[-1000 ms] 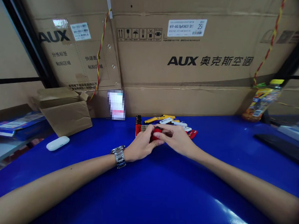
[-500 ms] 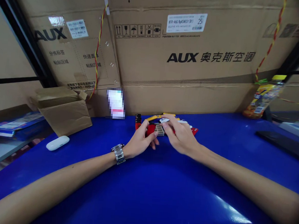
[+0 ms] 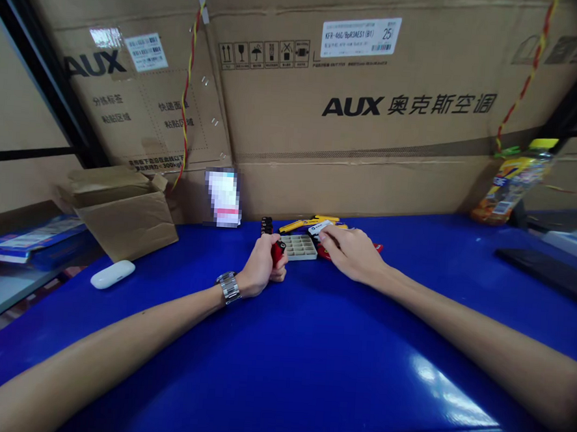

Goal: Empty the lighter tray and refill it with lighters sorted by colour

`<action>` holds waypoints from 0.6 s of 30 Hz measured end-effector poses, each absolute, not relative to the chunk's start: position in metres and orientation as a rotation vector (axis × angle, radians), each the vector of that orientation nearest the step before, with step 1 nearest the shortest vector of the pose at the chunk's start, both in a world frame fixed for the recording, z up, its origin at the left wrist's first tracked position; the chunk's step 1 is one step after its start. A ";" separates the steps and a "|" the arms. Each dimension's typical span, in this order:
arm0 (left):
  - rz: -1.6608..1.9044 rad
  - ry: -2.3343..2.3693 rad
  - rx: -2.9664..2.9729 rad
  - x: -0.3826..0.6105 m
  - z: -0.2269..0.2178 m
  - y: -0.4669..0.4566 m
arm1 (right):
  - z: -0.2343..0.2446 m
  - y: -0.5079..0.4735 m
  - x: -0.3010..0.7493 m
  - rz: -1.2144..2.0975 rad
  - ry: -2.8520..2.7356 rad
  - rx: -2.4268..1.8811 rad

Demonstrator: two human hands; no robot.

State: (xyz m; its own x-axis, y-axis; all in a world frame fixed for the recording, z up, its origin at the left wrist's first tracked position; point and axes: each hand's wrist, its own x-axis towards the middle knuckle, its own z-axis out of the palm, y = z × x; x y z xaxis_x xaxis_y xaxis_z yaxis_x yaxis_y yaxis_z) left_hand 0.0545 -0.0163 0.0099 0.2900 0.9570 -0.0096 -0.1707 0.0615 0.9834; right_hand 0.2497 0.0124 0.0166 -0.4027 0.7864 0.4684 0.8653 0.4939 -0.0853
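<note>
My left hand is closed around a small red object with a black end, most of it hidden by the fingers. Just right of it a pale grey compartment tray lies on the blue table, its cells bare where visible. At the tray's right side my right hand has its fingers closed at a white piece with dark markings; the fingertips are partly hidden. Yellow pieces lie behind the tray. Red pieces show beside and under my right hand. Black-ended pieces form a row behind my left hand.
A lit phone, its screen blurred out, leans against the large cardboard wall. An opened carton and a white earbud case are at the left. A drink bottle and a dark flat object are at the right.
My left hand has shifted slightly left and closed around the red object, uncovering more of the tray. My right hand has moved a little right, its fingers drawing together at the white piece.
</note>
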 end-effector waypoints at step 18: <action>1.029 0.837 1.147 0.053 0.006 -0.013 | 0.014 0.012 0.250 -0.211 -2.309 -1.349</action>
